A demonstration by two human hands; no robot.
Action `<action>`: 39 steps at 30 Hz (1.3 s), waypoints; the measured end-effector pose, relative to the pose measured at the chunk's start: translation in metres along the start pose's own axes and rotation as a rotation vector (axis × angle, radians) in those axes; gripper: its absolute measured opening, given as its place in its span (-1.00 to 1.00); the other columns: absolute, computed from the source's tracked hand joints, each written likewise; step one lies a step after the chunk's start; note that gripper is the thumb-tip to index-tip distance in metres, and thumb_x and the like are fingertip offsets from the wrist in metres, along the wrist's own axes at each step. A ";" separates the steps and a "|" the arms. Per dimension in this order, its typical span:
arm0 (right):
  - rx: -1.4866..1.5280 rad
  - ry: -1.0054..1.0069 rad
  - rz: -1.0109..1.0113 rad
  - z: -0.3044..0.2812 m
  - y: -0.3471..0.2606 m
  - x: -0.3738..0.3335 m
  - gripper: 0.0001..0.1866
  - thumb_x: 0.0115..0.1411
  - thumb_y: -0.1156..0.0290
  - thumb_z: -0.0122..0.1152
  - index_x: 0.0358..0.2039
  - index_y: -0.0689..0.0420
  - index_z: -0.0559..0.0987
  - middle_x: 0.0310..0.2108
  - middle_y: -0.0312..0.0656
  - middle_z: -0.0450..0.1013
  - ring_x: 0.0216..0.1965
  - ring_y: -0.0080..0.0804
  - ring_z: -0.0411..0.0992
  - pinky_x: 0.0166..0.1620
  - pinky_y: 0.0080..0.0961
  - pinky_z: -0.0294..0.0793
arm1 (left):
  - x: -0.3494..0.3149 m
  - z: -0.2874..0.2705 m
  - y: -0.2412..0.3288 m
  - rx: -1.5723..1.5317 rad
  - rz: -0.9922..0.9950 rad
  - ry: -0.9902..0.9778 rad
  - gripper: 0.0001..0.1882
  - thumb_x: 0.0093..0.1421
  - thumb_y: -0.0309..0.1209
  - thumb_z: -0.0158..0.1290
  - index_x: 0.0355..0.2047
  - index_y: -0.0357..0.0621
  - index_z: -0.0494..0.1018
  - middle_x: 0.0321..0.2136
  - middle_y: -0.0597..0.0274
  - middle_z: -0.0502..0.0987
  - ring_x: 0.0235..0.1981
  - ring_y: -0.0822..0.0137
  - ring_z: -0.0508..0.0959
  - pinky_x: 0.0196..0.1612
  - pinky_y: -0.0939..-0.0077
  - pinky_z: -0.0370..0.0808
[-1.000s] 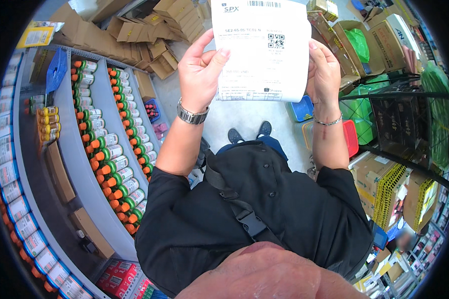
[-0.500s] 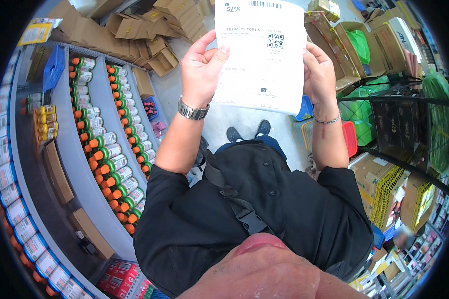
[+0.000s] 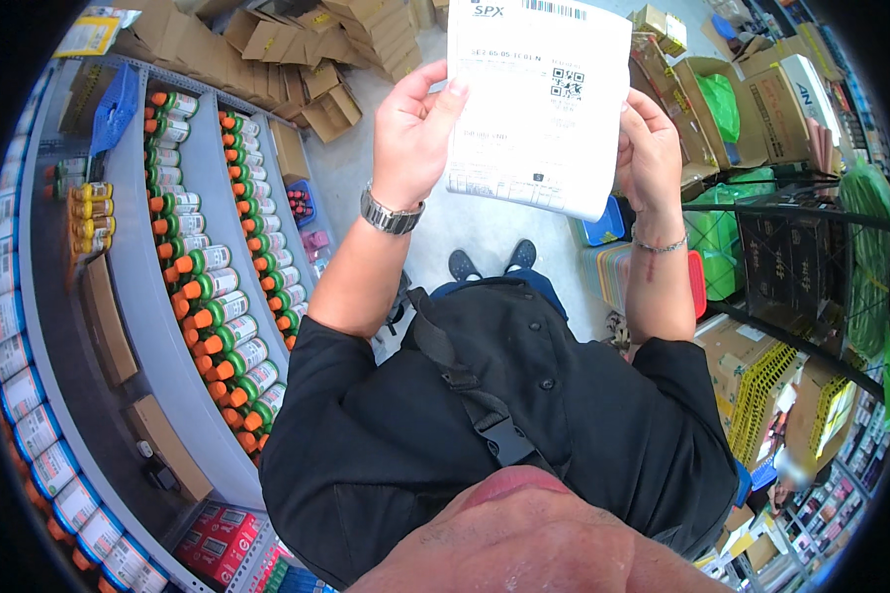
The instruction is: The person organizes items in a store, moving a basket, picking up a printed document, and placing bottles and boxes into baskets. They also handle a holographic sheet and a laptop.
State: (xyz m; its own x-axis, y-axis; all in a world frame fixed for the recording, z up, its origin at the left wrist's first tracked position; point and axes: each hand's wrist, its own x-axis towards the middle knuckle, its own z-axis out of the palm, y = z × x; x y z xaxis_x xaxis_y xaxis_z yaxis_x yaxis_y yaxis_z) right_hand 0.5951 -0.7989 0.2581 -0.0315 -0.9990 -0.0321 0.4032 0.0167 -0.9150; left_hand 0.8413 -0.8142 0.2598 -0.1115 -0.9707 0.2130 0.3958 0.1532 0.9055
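Observation:
A white printed sheet (image 3: 534, 128), with a barcode along its top and a square code on its right half, is held up in front of me at the top of the view. My left hand (image 3: 417, 124) grips its left edge, thumb on the printed face and fingers behind. On the opposite edge my right hand (image 3: 651, 148) pinches the sheet, its fingers partly hidden by the paper. Whether more sheets lie behind it I cannot tell. A metal watch is on my left wrist and a thin bracelet on my right.
Grey shelves (image 3: 133, 296) on the left hold rows of orange-capped bottles (image 3: 229, 306). Flattened and open cardboard boxes (image 3: 302, 54) pile up at the far side. A black rack (image 3: 781, 237) with boxes and green bags stands at right. Stacked coloured baskets (image 3: 608, 282) sit beside my right forearm.
Both hands have shifted a little to the right with the sheet, which now tilts slightly more. The grip on it is the same.

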 end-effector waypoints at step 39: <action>0.193 -0.102 -0.004 -0.002 -0.014 -0.018 -0.73 0.24 0.44 0.04 -0.10 0.32 0.44 -0.21 -0.11 0.51 -0.26 -0.50 0.52 -0.19 -0.61 0.54 | -0.013 -0.055 -0.019 0.305 0.050 0.087 -0.78 0.23 -0.49 -0.05 -0.16 -0.29 0.50 -0.33 0.27 0.58 -0.38 0.57 0.49 -0.29 0.72 0.39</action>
State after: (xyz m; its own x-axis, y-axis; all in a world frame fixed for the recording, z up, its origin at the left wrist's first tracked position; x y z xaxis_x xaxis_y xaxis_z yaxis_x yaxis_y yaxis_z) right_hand 0.5880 -0.7812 0.2702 0.0559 -0.9982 0.0210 0.5711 0.0147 -0.8208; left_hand 0.8852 -0.8149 0.2202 -0.0147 -0.9707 0.2400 0.1063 0.2372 0.9656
